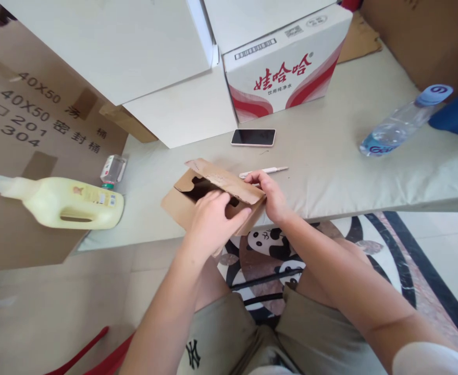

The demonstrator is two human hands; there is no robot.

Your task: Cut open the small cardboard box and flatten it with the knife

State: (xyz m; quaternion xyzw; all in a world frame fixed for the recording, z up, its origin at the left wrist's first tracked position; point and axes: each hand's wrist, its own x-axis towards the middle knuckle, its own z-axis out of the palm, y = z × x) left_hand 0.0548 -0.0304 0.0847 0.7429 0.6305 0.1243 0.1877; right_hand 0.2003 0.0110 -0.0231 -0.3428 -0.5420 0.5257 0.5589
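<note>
Okay, at far left we have a yellow jug [91, 195], then the cardboard box [224, 179] at the table's [322, 166] near edge: small, plain brown, unprinted side flap out, lid partly lifted, dark inside. Our left hand [212, 216] has its fingers in the opening, hidden; we can't tell that grip's state. Our right hand's [271, 195] grip is clamped on the box's right end, near a slim white tool [270, 171]. Farther right, we get a water bottle [403, 122].
</note>
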